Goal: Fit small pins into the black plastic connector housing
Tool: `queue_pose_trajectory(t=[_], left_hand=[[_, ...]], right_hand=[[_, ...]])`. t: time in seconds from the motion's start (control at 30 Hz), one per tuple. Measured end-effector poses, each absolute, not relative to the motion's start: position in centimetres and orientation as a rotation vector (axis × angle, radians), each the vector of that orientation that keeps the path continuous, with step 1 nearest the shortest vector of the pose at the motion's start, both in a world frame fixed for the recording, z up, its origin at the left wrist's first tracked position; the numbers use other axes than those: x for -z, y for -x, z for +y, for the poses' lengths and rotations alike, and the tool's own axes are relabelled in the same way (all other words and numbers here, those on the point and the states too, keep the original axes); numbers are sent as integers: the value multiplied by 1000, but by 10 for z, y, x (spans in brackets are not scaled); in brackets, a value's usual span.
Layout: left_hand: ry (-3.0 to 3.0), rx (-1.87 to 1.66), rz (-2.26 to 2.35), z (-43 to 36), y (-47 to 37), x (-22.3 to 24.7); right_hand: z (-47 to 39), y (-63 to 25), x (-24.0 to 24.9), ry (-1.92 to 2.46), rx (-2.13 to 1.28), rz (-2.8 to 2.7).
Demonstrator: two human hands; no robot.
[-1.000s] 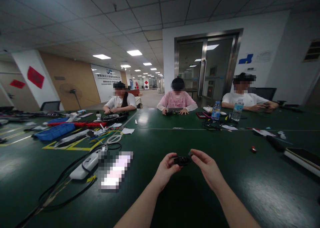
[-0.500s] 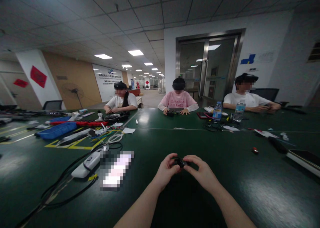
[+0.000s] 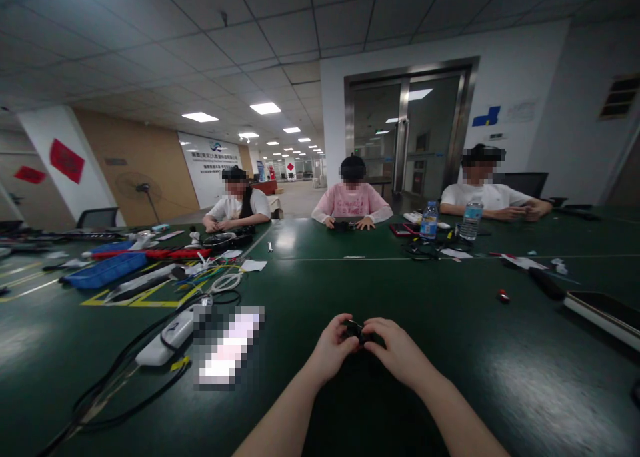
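Between my two hands is a small black object [image 3: 355, 330], mostly covered by fingers, so its kind does not show. My left hand [image 3: 331, 349] is closed on its left side, thumb in front and fingers behind. From the right, my right hand [image 3: 397, 350] pinches the same object with thumb and fingertips. Both hands are just above the dark green table [image 3: 400, 417], close together near the middle of the view.
A pixelated bright panel [image 3: 233, 347] and a white power strip [image 3: 173, 337] with black cables lie to the left. Further off are a blue tray [image 3: 107, 270] and two bottles [image 3: 471, 220]. A small red item [image 3: 503, 296] lies to the right. Three people sit across the table.
My fingers have shifted around the black object, and the right hand now covers more of it. The whole view has turned slightly, so the surroundings sit further left.
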State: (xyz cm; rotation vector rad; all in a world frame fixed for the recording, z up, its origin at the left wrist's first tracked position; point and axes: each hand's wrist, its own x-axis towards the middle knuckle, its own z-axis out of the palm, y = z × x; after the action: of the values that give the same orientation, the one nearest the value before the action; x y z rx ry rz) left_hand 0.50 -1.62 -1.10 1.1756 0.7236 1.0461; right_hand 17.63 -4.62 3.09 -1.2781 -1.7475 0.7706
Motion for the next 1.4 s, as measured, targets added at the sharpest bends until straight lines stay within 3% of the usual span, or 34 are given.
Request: queue_pose_trajectory(t=[1.1,1.4], left_hand=[[-902,-1085,510,-21,1,0],[-1003,-1111,497,-23,-1,-4]], right_hand=[[-40,-177,-26,1105,-866,-1675],[-39,-177,-19,1103,-1195,-1441]])
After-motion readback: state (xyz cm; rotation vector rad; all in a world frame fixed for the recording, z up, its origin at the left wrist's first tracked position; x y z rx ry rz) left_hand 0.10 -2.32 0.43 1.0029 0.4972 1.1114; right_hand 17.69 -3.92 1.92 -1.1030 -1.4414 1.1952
